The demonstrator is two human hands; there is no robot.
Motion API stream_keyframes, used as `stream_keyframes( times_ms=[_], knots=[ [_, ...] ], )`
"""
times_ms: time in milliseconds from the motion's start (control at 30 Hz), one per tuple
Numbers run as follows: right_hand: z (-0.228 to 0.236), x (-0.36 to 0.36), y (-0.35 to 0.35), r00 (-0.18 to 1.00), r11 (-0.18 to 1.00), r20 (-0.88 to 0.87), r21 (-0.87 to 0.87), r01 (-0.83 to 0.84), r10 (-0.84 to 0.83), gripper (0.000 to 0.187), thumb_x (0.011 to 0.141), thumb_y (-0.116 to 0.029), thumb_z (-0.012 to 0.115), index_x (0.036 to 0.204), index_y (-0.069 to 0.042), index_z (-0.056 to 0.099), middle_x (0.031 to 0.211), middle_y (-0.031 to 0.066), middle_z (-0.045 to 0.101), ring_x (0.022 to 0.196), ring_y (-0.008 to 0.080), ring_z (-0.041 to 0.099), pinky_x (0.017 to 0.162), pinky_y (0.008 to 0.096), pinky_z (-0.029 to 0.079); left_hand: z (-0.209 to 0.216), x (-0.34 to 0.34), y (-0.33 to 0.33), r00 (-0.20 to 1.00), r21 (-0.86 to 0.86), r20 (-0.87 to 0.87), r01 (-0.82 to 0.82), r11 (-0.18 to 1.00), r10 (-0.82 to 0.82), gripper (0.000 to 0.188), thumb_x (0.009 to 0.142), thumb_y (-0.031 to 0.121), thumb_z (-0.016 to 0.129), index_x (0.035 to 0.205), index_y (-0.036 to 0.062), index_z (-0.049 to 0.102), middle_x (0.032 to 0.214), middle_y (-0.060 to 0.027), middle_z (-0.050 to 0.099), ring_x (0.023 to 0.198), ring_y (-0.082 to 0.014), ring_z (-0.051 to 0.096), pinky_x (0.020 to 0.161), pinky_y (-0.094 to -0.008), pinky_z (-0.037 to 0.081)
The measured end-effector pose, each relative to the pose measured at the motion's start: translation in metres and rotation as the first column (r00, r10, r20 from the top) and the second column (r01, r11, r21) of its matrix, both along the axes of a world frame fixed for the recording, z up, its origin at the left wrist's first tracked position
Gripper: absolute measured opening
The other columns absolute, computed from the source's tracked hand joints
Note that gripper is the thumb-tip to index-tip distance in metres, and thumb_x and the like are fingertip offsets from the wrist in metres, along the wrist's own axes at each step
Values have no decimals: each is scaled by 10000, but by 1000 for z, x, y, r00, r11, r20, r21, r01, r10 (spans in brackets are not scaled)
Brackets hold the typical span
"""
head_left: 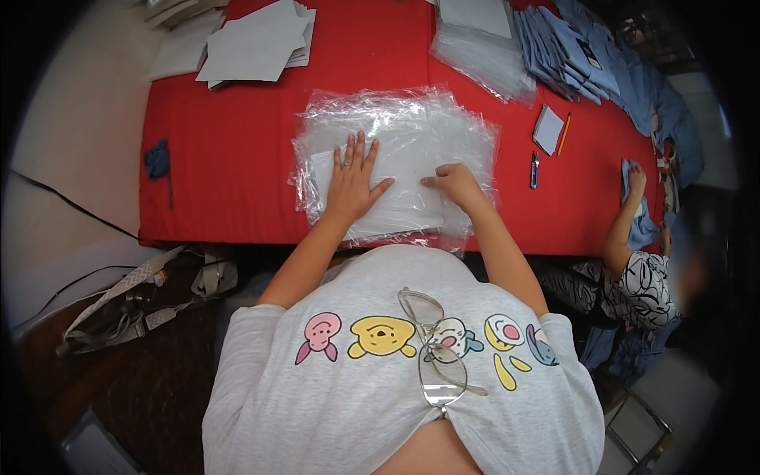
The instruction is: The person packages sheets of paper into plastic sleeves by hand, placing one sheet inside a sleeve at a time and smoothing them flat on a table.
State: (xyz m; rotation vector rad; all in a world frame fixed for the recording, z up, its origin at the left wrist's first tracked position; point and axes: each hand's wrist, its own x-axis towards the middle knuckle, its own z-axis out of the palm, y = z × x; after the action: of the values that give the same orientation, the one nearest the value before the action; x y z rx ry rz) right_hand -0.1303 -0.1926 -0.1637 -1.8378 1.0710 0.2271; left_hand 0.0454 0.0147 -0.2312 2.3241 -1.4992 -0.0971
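A loose stack of clear plastic bags [475, 134] lies before me on the red-covered table, its film shiny and crinkled. On or inside the top one is a white rectangular sheet [408, 210]. My left hand [355, 186] rests flat on the left part of this sheet, fingers stretched out and a ring on one of them. Near the sheet's right side, my right hand [459, 188] is closed, thumb and curled fingers pinching the film of a plastic bag. Exactly how much film is between the fingertips is hidden.
White sheets [257, 43] are stacked at the far left. More plastic bags [483, 59] and folded blue garments [566, 55] lie at the far right. Nearer are a white pad [548, 129], a pencil [564, 134] and thread snips [534, 170]. A co-worker's hand [636, 184] handles blue cloth at right.
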Motion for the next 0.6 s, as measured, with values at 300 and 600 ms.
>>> stream_keyframes(
  times_ms=[300, 600],
  knots=[
    [100, -157, -108, 827, 852, 413, -189, 488, -382, 212, 1040, -208, 744, 998, 0, 750, 784, -51, 626, 678, 21, 495, 582, 240, 376, -9, 5, -7, 999, 47, 15, 33, 998, -33, 1001, 1011, 723, 547, 1746, 126, 223, 1815, -219, 99, 1684, -391, 78, 1337, -616, 49],
    [140, -40, -121, 583, 935, 730, 277, 223, -356, 372, 1107, -115, 583, 1451, 28, 577, 1306, 114, 718, 1174, 161, 695, 1010, 334, 557, 18, -31, -7, 974, 8, -86, 213, 977, -212, 950, 968, 647, 659, 1734, 214, 300, 1812, -236, 96, 1674, -447, 75, 1316, -680, 71]
  ],
)
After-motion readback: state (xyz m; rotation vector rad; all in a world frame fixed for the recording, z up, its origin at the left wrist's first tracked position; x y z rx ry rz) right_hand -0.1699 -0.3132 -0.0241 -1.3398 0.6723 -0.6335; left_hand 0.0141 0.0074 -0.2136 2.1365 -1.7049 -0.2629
